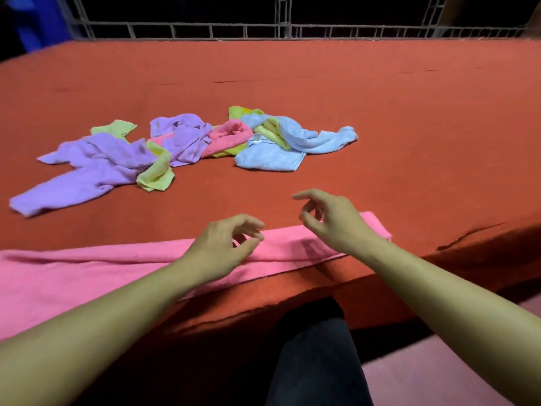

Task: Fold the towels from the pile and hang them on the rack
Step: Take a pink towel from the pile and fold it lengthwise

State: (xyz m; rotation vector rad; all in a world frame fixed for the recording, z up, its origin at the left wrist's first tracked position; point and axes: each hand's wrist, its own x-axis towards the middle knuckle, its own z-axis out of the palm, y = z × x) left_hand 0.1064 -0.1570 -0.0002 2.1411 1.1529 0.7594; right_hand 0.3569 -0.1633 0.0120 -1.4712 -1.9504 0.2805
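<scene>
At the near edge of the worktop [380, 92], toward 6 o'clock, the pink towel [87, 276] lies in a long folded strip, and part of it hangs past the lip on your left side. Your left hand [225, 244] hovers over its middle with fingers [251, 227] loosely curled, holding nothing; whether they brush the cloth, I cannot tell. Your right hand [333, 221] floats just above the strip's right end, fingers [307, 196] relaxed and half bent, also holding nothing.

The pile [187, 145] waits toward 11 and 12 o'clock, well apart from your hands: purple, yellow, blue and a second pink towel tangled together. The rack [281, 29] runs along the far side at 12 o'clock.

The main risk sits with the overhang. Since neither hand grips the strip, its hanging weight may drag it off the edge, or a nudge from your left forearm may do the same. If you lift it by one end only, the fold will likely fall open. Pinching a single layer would split the fold too. Reaching across to the rack, a trailing end could snag the pile and pull the others along.
</scene>
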